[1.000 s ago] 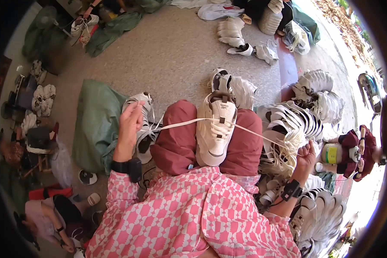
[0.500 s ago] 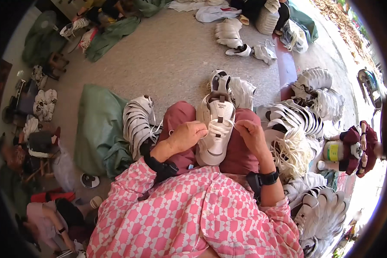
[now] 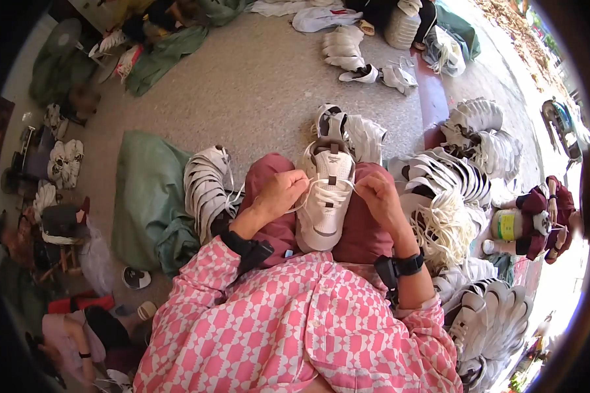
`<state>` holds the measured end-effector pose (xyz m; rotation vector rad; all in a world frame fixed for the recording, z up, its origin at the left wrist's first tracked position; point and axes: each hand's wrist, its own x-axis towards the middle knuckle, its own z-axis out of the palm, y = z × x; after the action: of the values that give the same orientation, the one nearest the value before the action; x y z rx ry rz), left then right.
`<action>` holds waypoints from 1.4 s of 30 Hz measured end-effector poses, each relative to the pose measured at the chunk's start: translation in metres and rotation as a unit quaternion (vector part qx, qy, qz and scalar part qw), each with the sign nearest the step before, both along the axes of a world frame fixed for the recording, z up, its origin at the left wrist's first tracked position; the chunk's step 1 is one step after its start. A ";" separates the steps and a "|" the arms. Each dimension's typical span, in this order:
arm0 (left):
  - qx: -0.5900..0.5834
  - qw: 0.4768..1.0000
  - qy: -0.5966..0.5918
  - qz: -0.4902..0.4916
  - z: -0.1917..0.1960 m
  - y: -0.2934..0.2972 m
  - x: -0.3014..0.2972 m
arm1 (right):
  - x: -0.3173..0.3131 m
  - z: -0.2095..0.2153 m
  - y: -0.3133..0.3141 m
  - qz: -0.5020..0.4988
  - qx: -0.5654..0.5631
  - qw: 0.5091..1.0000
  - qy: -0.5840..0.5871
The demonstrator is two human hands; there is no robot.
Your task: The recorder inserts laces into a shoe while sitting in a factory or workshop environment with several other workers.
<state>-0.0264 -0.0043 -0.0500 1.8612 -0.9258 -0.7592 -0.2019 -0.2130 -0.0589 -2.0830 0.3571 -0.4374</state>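
A white and beige sneaker (image 3: 320, 223) rests between my knees, its toe toward me and its dark-lined opening away from me. White shoelace (image 3: 330, 194) crosses its front in several rows. My left hand (image 3: 283, 194) is closed in a pinch on one lace end at the shoe's left, and a loose length hangs below the fingers. On the other side my right hand (image 3: 377, 198) pinches the other end, drawn out from the top row. Both hands are level with the upper eyelets, a little apart from the shoe.
Stacked shoe uppers (image 3: 206, 187) stand left of my knees by a green cloth sack (image 3: 152, 196). To the right lie more uppers (image 3: 442, 171) and a heap of cream laces (image 3: 442, 226). Beyond the shoe are further uppers (image 3: 365, 137). Other people (image 3: 78, 337) sit around.
My left hand has moved slightly up and left relative to the shoe, and more lace shows below it. The right hand stays nearly in place. The whole view has shifted slightly.
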 end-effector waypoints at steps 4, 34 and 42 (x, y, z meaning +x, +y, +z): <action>-0.060 0.998 0.034 0.001 -0.009 -0.002 0.002 | 0.005 0.001 -0.004 0.016 0.089 0.995 0.045; 0.012 0.914 -0.140 -0.380 0.045 -0.044 0.077 | 0.069 0.040 0.007 0.163 -0.124 0.978 -0.035; -0.059 0.941 -0.100 -0.319 0.009 -0.045 0.078 | 0.079 0.028 0.011 0.191 -0.105 0.976 0.005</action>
<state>0.0514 -0.0497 -0.0411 1.5497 -1.7112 -0.8732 -0.1232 -0.2018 -0.0305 -2.2947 -0.0915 -0.2406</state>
